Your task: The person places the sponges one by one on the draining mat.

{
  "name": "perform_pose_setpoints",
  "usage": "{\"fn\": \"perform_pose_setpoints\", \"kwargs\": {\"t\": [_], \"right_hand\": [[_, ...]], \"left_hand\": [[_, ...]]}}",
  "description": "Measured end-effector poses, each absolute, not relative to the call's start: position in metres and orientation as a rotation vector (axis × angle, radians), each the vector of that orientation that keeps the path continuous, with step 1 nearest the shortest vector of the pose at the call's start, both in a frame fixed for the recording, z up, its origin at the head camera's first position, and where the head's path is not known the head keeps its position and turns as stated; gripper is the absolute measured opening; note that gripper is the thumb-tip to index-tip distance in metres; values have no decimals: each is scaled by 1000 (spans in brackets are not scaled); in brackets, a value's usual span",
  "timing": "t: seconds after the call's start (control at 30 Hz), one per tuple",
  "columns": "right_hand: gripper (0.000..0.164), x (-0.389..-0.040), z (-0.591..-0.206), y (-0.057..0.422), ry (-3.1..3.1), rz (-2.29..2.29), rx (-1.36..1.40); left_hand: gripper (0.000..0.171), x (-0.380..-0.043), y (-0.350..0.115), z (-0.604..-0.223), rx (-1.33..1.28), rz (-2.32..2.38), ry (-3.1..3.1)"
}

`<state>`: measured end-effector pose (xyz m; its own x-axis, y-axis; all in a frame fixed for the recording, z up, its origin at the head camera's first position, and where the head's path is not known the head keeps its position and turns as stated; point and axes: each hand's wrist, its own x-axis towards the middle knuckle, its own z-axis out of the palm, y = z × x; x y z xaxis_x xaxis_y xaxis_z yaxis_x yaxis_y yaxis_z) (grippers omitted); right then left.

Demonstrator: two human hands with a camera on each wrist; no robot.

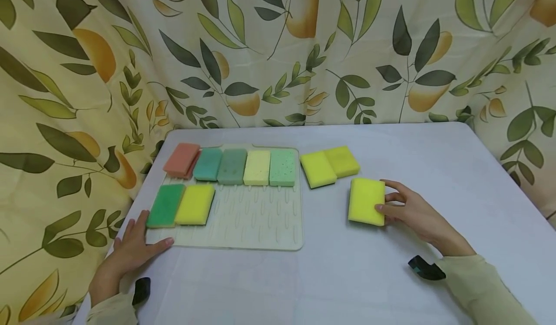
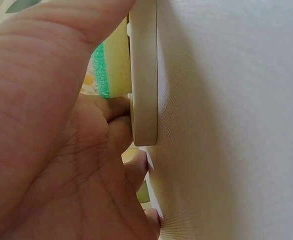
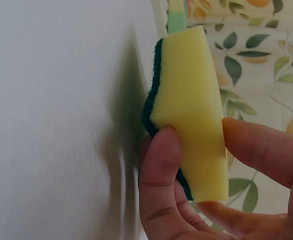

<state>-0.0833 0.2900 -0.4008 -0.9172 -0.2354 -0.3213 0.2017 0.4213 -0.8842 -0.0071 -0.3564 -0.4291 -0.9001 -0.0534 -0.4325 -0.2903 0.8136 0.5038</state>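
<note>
My right hand (image 1: pixel 412 214) pinches a yellow sponge (image 1: pixel 366 202) by its right side, to the right of the tray. In the right wrist view the sponge (image 3: pixel 191 100) stands out from the white cloth, its dark green scouring layer (image 3: pixel 156 85) facing the cloth. My left hand (image 1: pixel 132 250) rests at the front left corner of a pale ribbed tray (image 1: pixel 256 219), fingers spread and thumb along the front edge. Nearest to it on the tray lie a green-topped sponge (image 1: pixel 166 205) and a yellow sponge (image 1: pixel 195 204), side by side. The left wrist view shows fingers touching the tray's rim (image 2: pixel 144 100).
Along the tray's back lies a row: red sponges (image 1: pixel 181 160), teal and green ones (image 1: pixel 207 164), a pale yellow one (image 1: pixel 257 168) and a mint one (image 1: pixel 282 168). Two more yellow sponges (image 1: pixel 319 168) overlap right of the tray. A patterned curtain (image 1: pixel 278 49) hangs behind the table.
</note>
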Motion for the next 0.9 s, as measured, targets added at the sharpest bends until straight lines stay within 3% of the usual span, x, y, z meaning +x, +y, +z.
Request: {"fn": "perform_pose_setpoints", "kwargs": {"t": [0.9], "right_hand": [[83,-94,-397,243,2162,-1556,-111]], "left_hand": [[128,-7,-359,-433,-244,824,2624]]}}
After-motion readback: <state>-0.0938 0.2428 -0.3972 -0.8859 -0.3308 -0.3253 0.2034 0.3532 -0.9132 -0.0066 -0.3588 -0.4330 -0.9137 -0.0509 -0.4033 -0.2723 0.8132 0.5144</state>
